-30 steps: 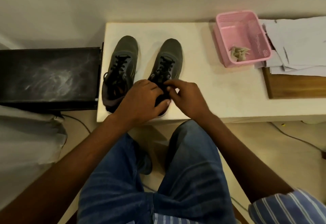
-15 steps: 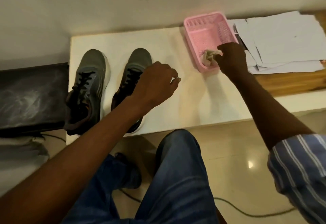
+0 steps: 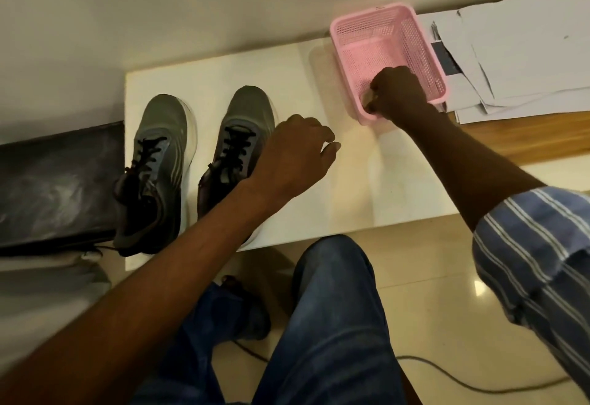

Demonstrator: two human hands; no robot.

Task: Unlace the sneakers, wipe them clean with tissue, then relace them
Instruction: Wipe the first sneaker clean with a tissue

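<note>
Two grey sneakers stand side by side on the white counter (image 3: 367,181), toes toward 12 o'clock, black laces threaded through both. The left sneaker (image 3: 156,168) sits at the counter's 9 o'clock edge; the right sneaker (image 3: 239,136) stands just beside it, its heel hidden under the left forearm. The left hand (image 3: 297,152) hangs over the counter just to the 3 o'clock side of the right sneaker, fingers loosely curled and the grip narrow, holding nothing visible. The right hand (image 3: 396,91) reaches into the pink basket (image 3: 415,43) at the counter's 1 o'clock corner, fingers curled at the basket's near wall around a small crumpled tissue (image 3: 368,98), only a sliver of which shows; the grip appears closed on it. Loose sheets of paper (image 3: 510,53) lie at 3 o'clock from the basket, on a wooden board (image 3: 526,139). A black box (image 3: 57,181) adjoins the counter at 9 o'clock.
</note>
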